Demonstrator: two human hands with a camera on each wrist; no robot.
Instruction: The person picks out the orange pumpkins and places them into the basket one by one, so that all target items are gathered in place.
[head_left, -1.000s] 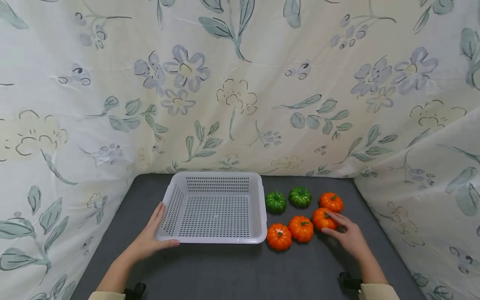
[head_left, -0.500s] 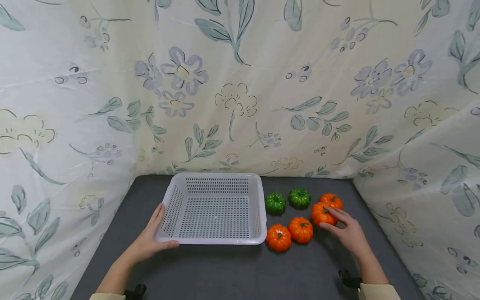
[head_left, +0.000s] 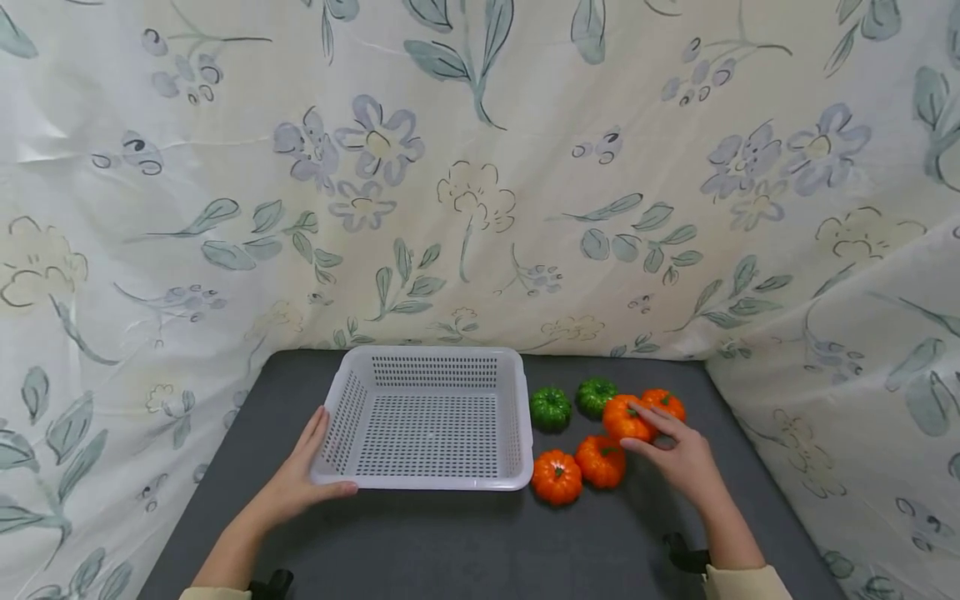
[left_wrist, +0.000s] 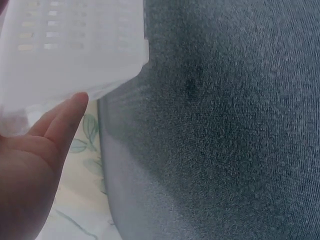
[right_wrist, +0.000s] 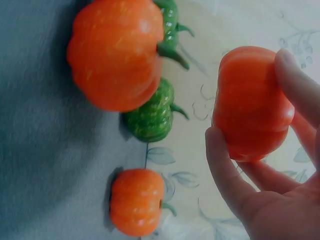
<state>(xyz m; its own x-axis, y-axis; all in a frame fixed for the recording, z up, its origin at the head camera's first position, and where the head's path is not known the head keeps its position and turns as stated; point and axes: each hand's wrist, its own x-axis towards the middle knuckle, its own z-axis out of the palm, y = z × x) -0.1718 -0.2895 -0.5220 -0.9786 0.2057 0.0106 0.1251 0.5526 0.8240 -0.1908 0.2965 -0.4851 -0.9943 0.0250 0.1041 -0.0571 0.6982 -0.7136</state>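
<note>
My right hand (head_left: 686, 458) pinches a small orange pumpkin (head_left: 628, 419) between thumb and fingers. In the right wrist view, that pumpkin (right_wrist: 252, 100) is off the table, with fingertips on both its sides. My left hand (head_left: 296, 479) rests at the near left corner of a white perforated plastic basket (head_left: 431, 482), thumb along the front rim and straight fingers against the left side. The left wrist view shows fingers (left_wrist: 67, 117) touching the outer wall of the basket (left_wrist: 75, 65). Its inside holds nothing.
Right of the basket lie two more orange pumpkins (head_left: 557, 477), two green pumpkins (head_left: 551, 409), and another orange pumpkin (head_left: 663, 405) behind my right hand. The dark grey table (head_left: 450, 542) ends at a flowered curtain (head_left: 480, 208) at the back and sides.
The right hand has lifted the orange pumpkin from its spot and carried it left and away from me, over the neighbouring pumpkins. My left hand and the basket have stayed put.
</note>
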